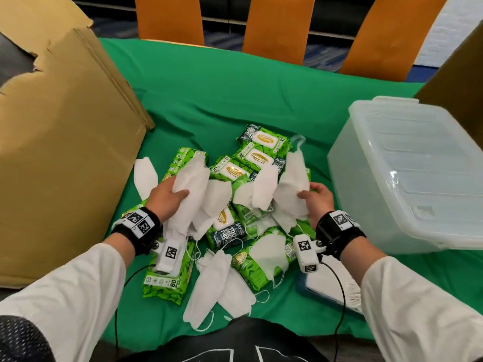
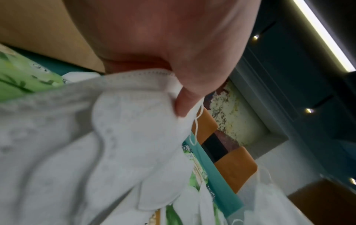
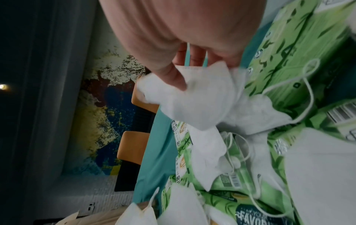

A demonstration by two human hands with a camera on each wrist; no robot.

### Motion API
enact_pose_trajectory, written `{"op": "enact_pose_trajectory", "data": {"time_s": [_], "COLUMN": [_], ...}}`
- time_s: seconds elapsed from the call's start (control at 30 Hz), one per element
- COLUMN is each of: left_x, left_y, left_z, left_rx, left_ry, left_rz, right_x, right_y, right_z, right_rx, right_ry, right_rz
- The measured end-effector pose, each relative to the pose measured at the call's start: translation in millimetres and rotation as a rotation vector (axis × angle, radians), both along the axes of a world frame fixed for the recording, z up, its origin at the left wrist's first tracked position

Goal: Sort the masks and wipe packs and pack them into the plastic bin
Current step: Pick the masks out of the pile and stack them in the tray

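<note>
Between the two hands lies a mixed heap of white masks (image 1: pixel 217 194) and green wipe packs (image 1: pixel 262 142), spread on the green cloth (image 1: pixel 209 95). The left hand (image 1: pixel 167 197) grips a bunch of masks, thumb over the top and fingers curled beneath; the left wrist view shows the thumb (image 2: pixel 185 97) pinching a stitched mask edge with an ear loop trailing past it. The right hand (image 1: pixel 317 198) likewise pinches a mask (image 3: pixel 196 97) at its edge, fingers closed on the fabric.

Just right of the right hand stands the plastic bin (image 1: pixel 407 176), which looks to be lying overturned or lidded, so nothing can drop in yet. A likely trouble is the loops: several run under and around neighbouring packs below the right palm, so lifting could drag other masks along or flick a pack off the heap. The left bundle is loose and layered, and sheets near the wrist could slip out and fall towards the person.
</note>
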State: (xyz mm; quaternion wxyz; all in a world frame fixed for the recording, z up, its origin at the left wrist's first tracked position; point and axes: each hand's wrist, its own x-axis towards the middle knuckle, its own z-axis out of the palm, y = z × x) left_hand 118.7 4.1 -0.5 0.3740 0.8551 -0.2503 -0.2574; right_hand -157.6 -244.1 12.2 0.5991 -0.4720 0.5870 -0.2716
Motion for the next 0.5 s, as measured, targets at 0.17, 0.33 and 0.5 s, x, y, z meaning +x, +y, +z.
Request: {"op": "enact_pose_trajectory", "data": {"time_s": [0.17,0.33,0.5], "left_x": [13,22,33], "left_y": [-1,-17,-25], "left_z": [-3,10,19], "left_rx": [-0.217,-0.397,-0.382], "left_ry": [0.179,0.337,0.32], "left_rz": [0.201,0.385,0.398], "right_x": [5,34,78], "right_y": [0,16,41], "right_z": [-6,-7,-26], "right_rx": [-0.123,-0.21,0.105], "right_ry": [0.05,0.074,0.076], "right_rz": [0.008,0.157,0.633]}}
